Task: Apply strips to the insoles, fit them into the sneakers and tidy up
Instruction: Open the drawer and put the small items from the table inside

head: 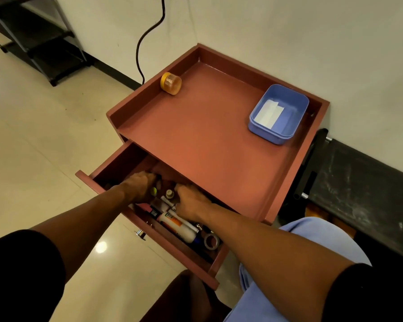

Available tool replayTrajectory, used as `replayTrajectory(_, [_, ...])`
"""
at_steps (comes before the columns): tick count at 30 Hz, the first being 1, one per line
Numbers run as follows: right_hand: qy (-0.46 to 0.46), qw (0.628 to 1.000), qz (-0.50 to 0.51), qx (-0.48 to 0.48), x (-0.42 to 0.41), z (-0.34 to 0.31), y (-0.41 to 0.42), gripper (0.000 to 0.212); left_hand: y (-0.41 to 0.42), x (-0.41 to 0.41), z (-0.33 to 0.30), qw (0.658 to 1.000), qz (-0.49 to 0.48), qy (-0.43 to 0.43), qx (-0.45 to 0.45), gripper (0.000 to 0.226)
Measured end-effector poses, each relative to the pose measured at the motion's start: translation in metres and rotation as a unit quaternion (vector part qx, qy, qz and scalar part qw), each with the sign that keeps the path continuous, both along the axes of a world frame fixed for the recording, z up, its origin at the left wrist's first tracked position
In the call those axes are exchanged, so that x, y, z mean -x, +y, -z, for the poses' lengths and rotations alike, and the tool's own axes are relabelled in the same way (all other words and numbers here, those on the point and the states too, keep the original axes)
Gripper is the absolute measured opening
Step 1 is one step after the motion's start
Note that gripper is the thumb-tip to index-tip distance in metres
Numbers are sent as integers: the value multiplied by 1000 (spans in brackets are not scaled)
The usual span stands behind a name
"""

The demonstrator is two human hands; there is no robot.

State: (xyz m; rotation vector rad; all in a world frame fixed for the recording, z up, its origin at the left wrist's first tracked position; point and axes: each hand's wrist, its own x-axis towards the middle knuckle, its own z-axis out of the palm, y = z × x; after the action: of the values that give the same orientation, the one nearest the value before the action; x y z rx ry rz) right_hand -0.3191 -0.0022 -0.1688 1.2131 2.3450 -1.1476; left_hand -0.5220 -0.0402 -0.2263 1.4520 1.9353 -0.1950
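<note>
While both hands were down in the open drawer [149, 231] of the red cabinet [205, 140], no insoles or sneakers were in frame. The only strip-like things visible were the white strips [269, 112] lying flat in the blue tub [258, 125] on the cabinet top, back right, well apart from the hands. My read: those are thin, light and floppy, likely sticky once peeled, so best pinched at one end, not mid-span. Left hand [139, 185] was curled over something with a green-yellow tip at the drawer's back left; fingers bent, but couldn't tell if it actually gripped it. Right hand [191, 201] sat knuckles-up among the clutter, fingers tucked under; couldn't tell if clenched or holding anything. Drawer also held a white tube [179, 226], markers and a tape roll [211, 241]. An orange jar [171, 84] lay on its side on top, back left.
</note>
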Motion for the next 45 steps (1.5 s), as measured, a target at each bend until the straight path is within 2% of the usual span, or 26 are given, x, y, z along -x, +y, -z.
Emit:
replayTrajectory(12, [-5,1000,-5,7,-1,7,3,51,13,3,-15,993,-38,-41,-104,37])
replayTrajectory(21, [-7,1000,-12,-3,0,9,2,45,13,11,-19,995,-21,-8,-95,42])
replayTrajectory(25, [-4,1000,-14,-10,0,11,4,44,13,16,-13,996,-28,-15,-89,56])
replayTrajectory(29, [-10,1000,-15,-9,0,12,4,46,12,9,-14,995,-40,1,-94,45])
replayTrajectory(32, [-16,1000,-18,-9,0,16,4,48,14,4,-16,991,-46,9,-127,49])
replayTrajectory(35, [-20,1000,-17,-10,0,21,5,48,13,0,-20,991,-11,42,-130,47])
replayTrajectory(38, [-21,1000,-14,-12,1,25,7,46,9,-3,-22,989,46,79,-114,34])
replayTrajectory(41, [-17,1000,-9,-11,2,29,7,44,5,-5,-18,993,60,66,-76,27])
replayTrajectory(45, [-30,999,-20,-8,0,30,9,50,5,-7,-14,997,48,37,-52,28])
